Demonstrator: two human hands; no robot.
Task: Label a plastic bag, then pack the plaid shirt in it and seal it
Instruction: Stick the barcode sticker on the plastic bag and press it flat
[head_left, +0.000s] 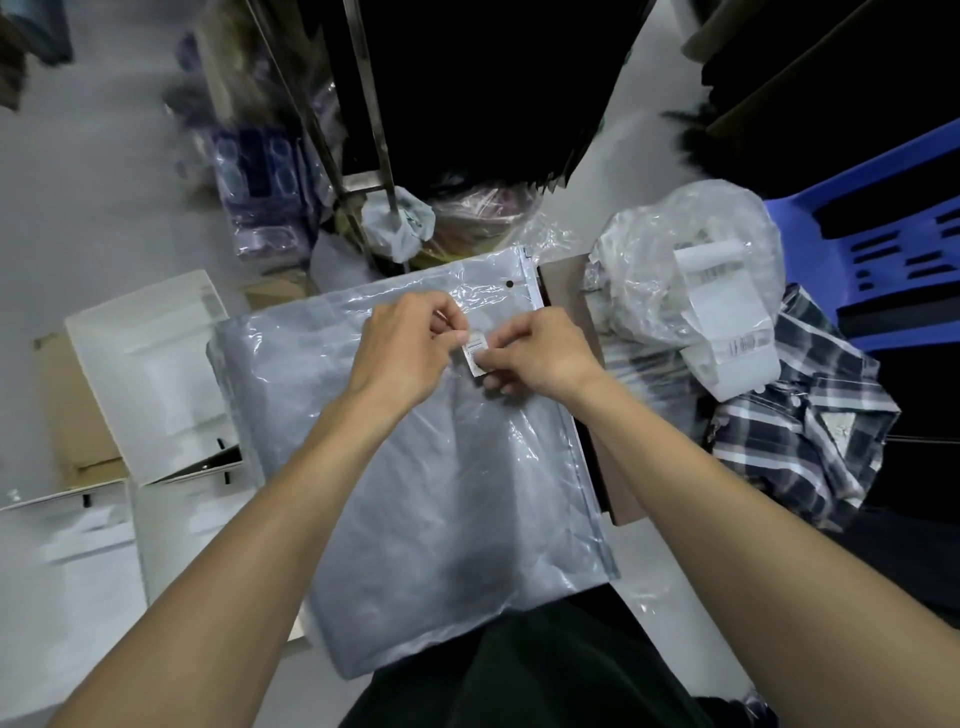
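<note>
A stack of frosted plastic bags (431, 488) lies flat in front of me, zipper edge on the right. Over its upper part my left hand (410, 348) and my right hand (535, 353) pinch a small white label (475, 356) between their fingertips, just above the top bag. The plaid shirt (800, 441), dark blue and white, lies crumpled to the right. On it rests a strip of white barcode labels (727, 332) beside a clear bag.
A crumpled clear plastic bag (670, 254) sits at the right, with a blue plastic chair (883, 228) behind it. White boxes (150, 374) and cardboard stand at the left. A metal rack leg (374, 130) and packed goods fill the back.
</note>
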